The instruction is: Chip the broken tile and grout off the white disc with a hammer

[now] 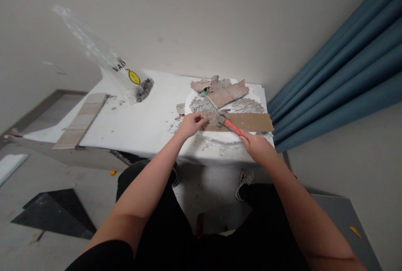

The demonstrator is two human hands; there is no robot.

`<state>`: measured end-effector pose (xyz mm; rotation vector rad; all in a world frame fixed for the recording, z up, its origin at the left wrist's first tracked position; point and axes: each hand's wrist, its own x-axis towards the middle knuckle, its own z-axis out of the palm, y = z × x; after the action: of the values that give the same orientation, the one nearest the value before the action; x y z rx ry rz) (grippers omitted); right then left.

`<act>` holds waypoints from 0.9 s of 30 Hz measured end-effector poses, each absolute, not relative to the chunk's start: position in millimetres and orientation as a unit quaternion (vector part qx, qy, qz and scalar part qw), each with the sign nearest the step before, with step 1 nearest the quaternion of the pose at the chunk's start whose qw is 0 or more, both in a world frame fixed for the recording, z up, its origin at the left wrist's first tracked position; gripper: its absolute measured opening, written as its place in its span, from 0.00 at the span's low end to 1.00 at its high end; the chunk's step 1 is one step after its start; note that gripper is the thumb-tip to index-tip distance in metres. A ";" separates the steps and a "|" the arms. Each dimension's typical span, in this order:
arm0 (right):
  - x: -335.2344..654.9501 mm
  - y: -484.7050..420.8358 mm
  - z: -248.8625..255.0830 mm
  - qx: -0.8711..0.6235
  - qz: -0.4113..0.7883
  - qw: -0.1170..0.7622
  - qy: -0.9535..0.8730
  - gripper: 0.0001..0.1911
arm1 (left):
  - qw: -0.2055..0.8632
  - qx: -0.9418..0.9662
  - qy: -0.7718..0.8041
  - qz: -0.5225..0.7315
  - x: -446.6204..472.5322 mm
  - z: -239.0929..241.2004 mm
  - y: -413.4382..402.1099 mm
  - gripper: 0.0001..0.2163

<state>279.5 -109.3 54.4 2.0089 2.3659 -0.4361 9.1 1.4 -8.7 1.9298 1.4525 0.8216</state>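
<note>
My right hand (256, 145) is closed round the red handle of a hammer (226, 122), whose metal head rests on a long brown tile strip (251, 121). My left hand (191, 123) pinches the left end of that strip, fingers curled on it. The strip lies across a round white slab (220, 137) covered with grey rubble (248, 105) and broken tile pieces (224, 91). All of this sits on the right part of a white low table (138, 124).
A clear plastic bag (125, 76) with a yellow mark stands at the table's back left. A pale tile plank (80, 122) leans at the left edge. Blue curtain (345, 65) hangs at right. A dark slab (56, 214) lies on the floor; my knees and shoes are below the table.
</note>
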 end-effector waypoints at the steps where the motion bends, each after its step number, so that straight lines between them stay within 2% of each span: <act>1: 280.8 -108.5 53.1 0.642 -0.146 -0.005 0.752 0.24 | 0.296 0.726 0.529 0.324 16.2 -10.3 1.8 0.08; 8: 292.8 -109.4 47.5 0.650 -0.173 -0.041 0.739 0.25 | 0.326 0.735 0.485 0.346 45.0 -19.8 3.8 0.09; 27: 298.8 -107.9 45.9 0.636 -0.187 -0.049 0.747 0.24 | 0.232 0.771 0.504 0.312 53.4 -24.6 5.5 0.11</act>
<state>298.8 -107.9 45.9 2.0621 2.4230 -0.6077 53.4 5.5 -24.6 2.1196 1.3864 0.8576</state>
